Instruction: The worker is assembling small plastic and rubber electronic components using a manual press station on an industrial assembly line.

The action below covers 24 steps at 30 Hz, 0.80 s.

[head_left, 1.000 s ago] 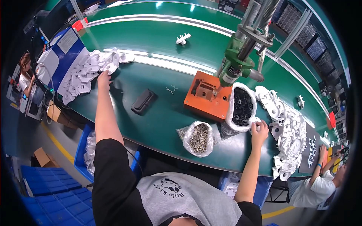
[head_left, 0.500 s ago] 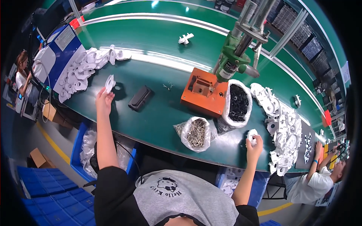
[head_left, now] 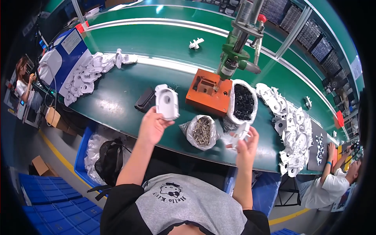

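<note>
My left hand (head_left: pixel 153 126) grips a white plastic housing (head_left: pixel 167 103) by its lower edge, held up over the table with its oval recess and round hole showing. In my right hand (head_left: pixel 246 144) is a smaller white plastic part (head_left: pixel 239 135), pinched between thumb and fingers; its exact shape is partly hidden. Between the hands stands an open clear bag of metal pins or screws (head_left: pixel 202 132). Behind my right hand is a white bag of small black parts (head_left: pixel 243 102). An orange fixture block (head_left: pixel 207 96) sits under a green hand press (head_left: pixel 232 58).
White parts are heaped at the left (head_left: pixel 84 76) and at the right (head_left: pixel 291 133). A black case (head_left: pixel 145 100) lies behind my left hand. On the green conveyor (head_left: pixel 156 35) rests one white part (head_left: pixel 196 43). A co-worker (head_left: pixel 327 186) is at the right, another person (head_left: pixel 24 80) at far left.
My left hand has brought its white housing rightward from the table's left side to the middle. My right hand has moved left and lifted its white part off the right side.
</note>
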Each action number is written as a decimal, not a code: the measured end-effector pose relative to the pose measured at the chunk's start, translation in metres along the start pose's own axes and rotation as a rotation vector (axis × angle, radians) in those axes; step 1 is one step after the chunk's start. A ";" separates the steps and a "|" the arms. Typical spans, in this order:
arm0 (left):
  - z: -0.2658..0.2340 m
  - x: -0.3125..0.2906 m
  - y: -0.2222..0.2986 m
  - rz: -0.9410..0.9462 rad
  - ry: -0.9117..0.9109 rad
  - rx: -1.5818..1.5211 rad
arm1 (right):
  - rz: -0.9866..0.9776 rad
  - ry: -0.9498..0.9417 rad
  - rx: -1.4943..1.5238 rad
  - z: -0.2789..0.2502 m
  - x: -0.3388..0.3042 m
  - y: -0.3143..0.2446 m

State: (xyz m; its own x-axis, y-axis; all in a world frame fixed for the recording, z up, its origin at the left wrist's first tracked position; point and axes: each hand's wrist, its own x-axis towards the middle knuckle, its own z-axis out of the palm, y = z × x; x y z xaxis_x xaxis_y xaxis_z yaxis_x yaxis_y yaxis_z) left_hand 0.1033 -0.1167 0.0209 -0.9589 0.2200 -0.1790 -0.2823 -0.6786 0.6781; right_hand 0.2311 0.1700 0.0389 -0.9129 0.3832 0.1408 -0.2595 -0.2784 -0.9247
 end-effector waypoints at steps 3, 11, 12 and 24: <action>0.036 -0.017 -0.032 0.038 -0.087 -0.022 | 0.032 -0.119 0.033 0.030 -0.013 -0.006; 0.074 -0.073 -0.080 0.269 -0.368 0.652 | -0.074 -0.173 -0.337 0.054 -0.021 -0.011; 0.076 -0.076 -0.082 0.298 -0.414 0.662 | -0.128 -0.181 -0.405 0.053 -0.020 -0.008; 0.078 -0.081 -0.088 0.399 -0.446 0.800 | -0.090 -0.130 -0.380 0.052 -0.024 -0.004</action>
State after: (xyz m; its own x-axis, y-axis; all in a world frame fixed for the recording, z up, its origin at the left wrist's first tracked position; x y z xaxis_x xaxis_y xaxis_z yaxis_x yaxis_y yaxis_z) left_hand 0.2076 -0.0200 0.0313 -0.8352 0.4328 0.3392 0.3171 -0.1249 0.9401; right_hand 0.2379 0.1163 0.0576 -0.9303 0.2697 0.2485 -0.2278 0.1061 -0.9679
